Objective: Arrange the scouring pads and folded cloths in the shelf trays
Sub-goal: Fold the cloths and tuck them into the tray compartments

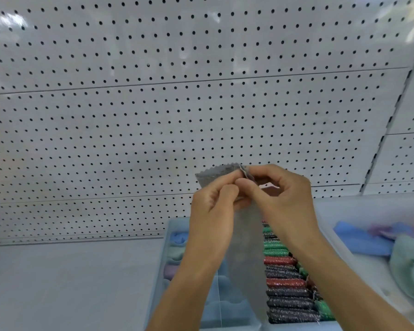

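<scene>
A grey cloth (246,254) with a zigzag top edge hangs in front of the pegboard. My left hand (213,211) and my right hand (282,201) both pinch its top edge, close together. Below them stands a clear tray (171,225). Its right part holds a row of several glittery scouring pads (285,283) in green, red and black, standing on edge. Its left part holds folded cloths (177,249) in blue, green and purple, partly hidden behind my left arm.
A white pegboard wall (177,103) fills the back. The grey shelf surface (69,283) lies at the left. At the right a second clear tray (344,211) holds loose blue, pink and green cloths (368,240).
</scene>
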Motion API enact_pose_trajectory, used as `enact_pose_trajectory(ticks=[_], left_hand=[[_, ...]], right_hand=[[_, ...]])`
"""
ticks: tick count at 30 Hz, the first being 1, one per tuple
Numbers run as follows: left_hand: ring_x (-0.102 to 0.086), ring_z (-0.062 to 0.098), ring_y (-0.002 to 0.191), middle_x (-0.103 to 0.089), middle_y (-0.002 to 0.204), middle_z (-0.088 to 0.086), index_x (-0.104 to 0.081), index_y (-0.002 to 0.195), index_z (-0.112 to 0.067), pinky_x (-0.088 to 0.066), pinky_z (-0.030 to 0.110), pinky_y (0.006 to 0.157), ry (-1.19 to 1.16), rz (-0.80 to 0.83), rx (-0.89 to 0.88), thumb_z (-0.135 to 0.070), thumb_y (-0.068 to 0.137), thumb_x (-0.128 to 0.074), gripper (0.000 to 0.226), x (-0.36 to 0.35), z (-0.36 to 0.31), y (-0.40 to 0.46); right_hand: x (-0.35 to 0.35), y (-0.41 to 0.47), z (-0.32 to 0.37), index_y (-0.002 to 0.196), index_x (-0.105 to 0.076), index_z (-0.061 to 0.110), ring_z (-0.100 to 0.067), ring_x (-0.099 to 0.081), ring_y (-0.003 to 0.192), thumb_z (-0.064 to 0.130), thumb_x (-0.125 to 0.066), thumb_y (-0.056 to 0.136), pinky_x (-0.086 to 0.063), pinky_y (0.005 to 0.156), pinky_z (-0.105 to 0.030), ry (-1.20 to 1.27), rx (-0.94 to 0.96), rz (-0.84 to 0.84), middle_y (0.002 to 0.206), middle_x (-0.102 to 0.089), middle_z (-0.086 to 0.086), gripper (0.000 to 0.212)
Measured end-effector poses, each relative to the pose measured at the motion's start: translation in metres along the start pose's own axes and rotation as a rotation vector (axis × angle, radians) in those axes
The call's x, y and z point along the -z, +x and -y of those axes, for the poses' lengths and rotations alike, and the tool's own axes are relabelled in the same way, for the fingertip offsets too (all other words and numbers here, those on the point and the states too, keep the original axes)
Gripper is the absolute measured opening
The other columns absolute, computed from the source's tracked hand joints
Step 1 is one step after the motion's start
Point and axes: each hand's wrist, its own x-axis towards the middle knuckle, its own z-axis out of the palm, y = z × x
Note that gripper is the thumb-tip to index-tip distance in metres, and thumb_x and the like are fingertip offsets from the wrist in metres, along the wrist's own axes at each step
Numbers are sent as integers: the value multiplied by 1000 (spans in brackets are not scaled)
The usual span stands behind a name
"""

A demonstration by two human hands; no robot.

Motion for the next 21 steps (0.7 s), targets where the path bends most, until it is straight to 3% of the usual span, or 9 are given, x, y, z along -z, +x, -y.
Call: enact_pose_trajectory(ticks=[1,3,6,8,9,12,14,17,21], left_hand=[[-71,19,99,-75,102,7,-72,108,-11,-56,29,88,3,11,-7,4,94,-44,34,0,0,-2],[-65,9,104,-65,113,-9,-68,115,-26,-54,29,89,234,-106,-110,-4,90,-59,35,5,6,-2],[-47,3,115,-39,125,-20,-41,132,-46,-45,23,93,475,-352,-78,-28,72,-82,74,24,14,6],[-41,6,129,-35,138,-20,-27,144,-44,-41,27,102,414,-253,85,-40,59,-89,105,36,18,17],[-44,6,129,-41,139,-19,-32,144,-39,-41,28,103,351,-156,133,-42,55,-92,107,40,18,21],[-67,15,101,-73,106,-1,-70,108,-18,-53,37,92,197,-8,134,-34,63,-86,50,45,12,29],[-70,19,86,-75,91,4,-75,90,-13,-57,37,83,134,-39,104,-32,71,-74,27,44,3,32],[-63,16,71,-71,79,3,-76,81,-15,-55,30,70,158,-54,77,-31,82,-66,19,45,-8,36],[-47,21,68,-58,75,27,-68,82,4,-43,38,67,288,-102,-29,-30,85,-69,34,44,-11,36]], right_hand=[[0,1,0,83,-74,26,-7,-68,72,11,-74,81,-55,67,-22,14,2,-12,76,-72,10,15],[2,5,0,77,-73,24,-5,-65,65,7,-72,81,-52,62,-22,41,5,-41,71,-71,7,18],[9,12,2,79,-72,16,-15,-61,68,8,-70,84,-52,66,-36,96,-23,-11,75,-71,-1,10],[14,17,4,80,-69,10,-15,-60,70,6,-68,85,-51,68,-35,189,-43,35,74,-69,-2,6],[16,20,5,79,-68,9,-13,-59,69,6,-67,86,-51,67,-29,232,-56,56,73,-67,0,7],[23,25,8,79,-66,12,-7,-58,64,7,-65,86,-47,60,-17,281,-90,86,68,-64,7,9],[28,29,7,76,-65,14,-4,-56,62,6,-64,86,-46,58,-16,297,-111,67,66,-63,8,14],[34,32,4,73,-62,14,-7,-55,62,3,-62,87,-47,60,-22,299,-165,76,66,-63,7,18],[37,31,-1,75,-63,11,-9,-59,65,3,-63,86,-51,58,-23,295,-216,108,69,-66,5,13]])
